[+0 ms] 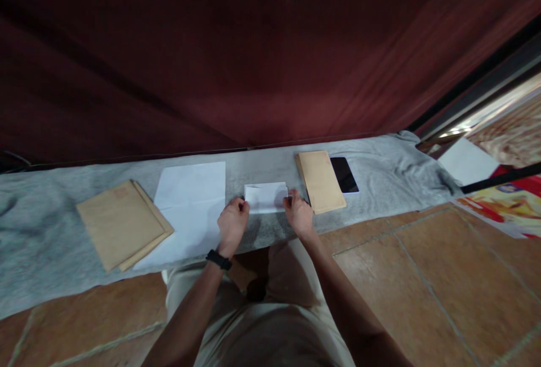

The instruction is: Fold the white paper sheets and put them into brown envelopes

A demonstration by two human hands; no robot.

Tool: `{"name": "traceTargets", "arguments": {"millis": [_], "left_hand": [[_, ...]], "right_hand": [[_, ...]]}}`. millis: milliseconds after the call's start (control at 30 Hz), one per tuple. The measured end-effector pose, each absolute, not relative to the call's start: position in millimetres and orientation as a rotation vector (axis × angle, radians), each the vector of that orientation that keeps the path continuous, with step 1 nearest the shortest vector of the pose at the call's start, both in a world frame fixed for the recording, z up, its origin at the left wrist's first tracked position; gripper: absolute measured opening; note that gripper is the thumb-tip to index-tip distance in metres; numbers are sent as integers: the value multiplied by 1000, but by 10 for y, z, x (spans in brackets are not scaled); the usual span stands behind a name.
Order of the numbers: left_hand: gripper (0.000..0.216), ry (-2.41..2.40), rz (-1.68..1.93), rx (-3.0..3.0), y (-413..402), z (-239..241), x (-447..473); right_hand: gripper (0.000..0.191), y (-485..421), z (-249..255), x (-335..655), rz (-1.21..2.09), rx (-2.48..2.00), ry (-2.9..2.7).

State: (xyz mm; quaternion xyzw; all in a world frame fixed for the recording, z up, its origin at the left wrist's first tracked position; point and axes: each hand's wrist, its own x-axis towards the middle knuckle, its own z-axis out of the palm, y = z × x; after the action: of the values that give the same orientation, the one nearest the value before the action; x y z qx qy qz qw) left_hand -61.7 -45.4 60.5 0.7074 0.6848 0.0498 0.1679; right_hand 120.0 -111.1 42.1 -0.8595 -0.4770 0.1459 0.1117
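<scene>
Two hands on folded paper [266,197].
Left hand [232,224] pinches its left edge, right hand [298,215] its right edge, on grey cloth [51,231].

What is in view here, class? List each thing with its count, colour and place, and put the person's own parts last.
folded paper: one, white, centre of the cloth, between both hands
flat sheets: a stack, white, left of the folded paper
left envelopes: about two stacked, brown, far left on the cloth
right envelopes: a small stack, brown, right of the folded paper
phone: one, black screen, beside the right envelopes
cloth: one, grey, spread on the tiled floor
curtain: one, dark red, behind the cloth
loose sheet: one, white, far right
left hand: one, black wristband, grip on the folded paper's left edge
right hand: one, grip on its right edge
</scene>
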Motion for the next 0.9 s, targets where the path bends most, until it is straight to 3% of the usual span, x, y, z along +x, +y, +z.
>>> {"name": "traceTargets", "arguments": {"millis": [633, 900], "left_hand": [[34, 2006, 58, 2084, -380, 579, -545], [36, 2016, 49, 2094, -387, 541, -542]], "right_hand": [[30, -1018, 349, 1142, 193, -2464, -1472], [38, -1018, 312, 994, -11, -2080, -1631]]}}
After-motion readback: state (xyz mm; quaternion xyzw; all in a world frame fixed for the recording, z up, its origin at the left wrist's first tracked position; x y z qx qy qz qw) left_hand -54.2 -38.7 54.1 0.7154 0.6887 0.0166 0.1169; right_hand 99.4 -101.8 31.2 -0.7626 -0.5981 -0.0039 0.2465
